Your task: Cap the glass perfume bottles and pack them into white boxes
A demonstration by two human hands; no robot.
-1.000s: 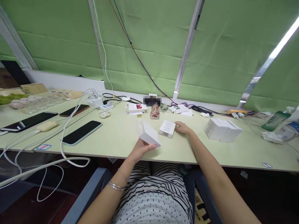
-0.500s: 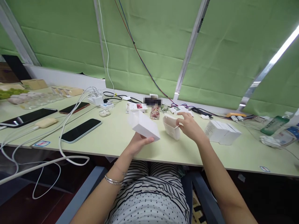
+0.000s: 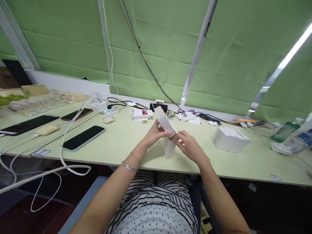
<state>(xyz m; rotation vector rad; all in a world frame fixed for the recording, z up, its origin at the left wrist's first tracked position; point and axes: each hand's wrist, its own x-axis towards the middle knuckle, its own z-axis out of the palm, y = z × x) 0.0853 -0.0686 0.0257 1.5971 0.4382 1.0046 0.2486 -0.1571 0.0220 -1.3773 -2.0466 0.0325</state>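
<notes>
A white box (image 3: 165,122) is tilted, its lower right end over a second white box (image 3: 168,148) that stands on the table edge side in front of me. My left hand (image 3: 154,134) is closed around the tilted box, thumb along its lower edge. With bent fingers my right hand (image 3: 191,146) pinches at the edge where the two boxes meet. Its fingertips partly hide what they grip. A brownish surface shows at the tilted box's lower end. Behind my hands lie a small gold-coloured piece (image 3: 144,122) and a coiled green cable (image 3: 170,114).
White boxes (image 3: 230,139) stand together on the right. Flat printed white packets (image 3: 142,113) lie at the back. To the left are a phone (image 3: 84,138), a tablet (image 3: 29,124) and looping white cables (image 3: 64,143). A green bottle (image 3: 286,130) is far right.
My left hand has moved right with its white box, which now tilts over the other one. My right hand has moved left and lower, to the boxes' meeting edge.
</notes>
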